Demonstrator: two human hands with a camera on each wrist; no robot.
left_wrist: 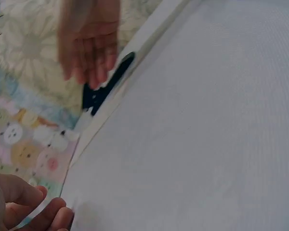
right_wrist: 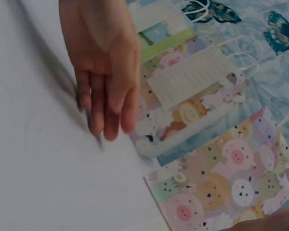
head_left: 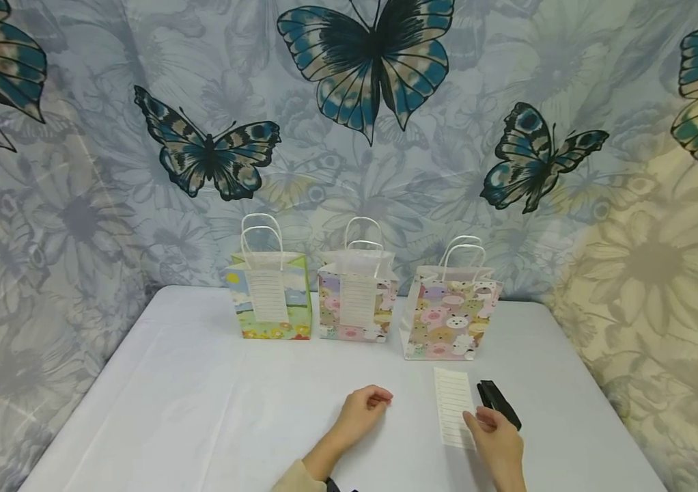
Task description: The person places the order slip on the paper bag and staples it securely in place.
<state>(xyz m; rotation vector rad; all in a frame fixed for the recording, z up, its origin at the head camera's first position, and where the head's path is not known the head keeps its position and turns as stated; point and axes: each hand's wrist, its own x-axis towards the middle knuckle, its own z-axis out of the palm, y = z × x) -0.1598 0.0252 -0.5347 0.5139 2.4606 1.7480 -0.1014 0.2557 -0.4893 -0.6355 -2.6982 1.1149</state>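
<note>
My right hand (head_left: 496,437) hovers beside a lined paper strip (head_left: 452,403), its fingertips overlapping the strip's right edge in the head view. Just past those fingers lies a black stapler (head_left: 499,404); the left wrist view shows the stapler (left_wrist: 108,89) side-on under the loosely bent fingers of the right hand (left_wrist: 91,48). My left hand (head_left: 361,411) is over the table left of the strip, fingers loosely curled around nothing. Behind the strip stands a paper bag with cartoon animals (head_left: 452,321), no strip on its front.
Left of that bag, a second animal-print bag (head_left: 384,307) and a green-edged landscape bag (head_left: 296,328) stand in line, each with a lined strip on its front. All have white handles. The white table (head_left: 158,396) ends at a butterfly-patterned cloth backdrop (head_left: 373,184).
</note>
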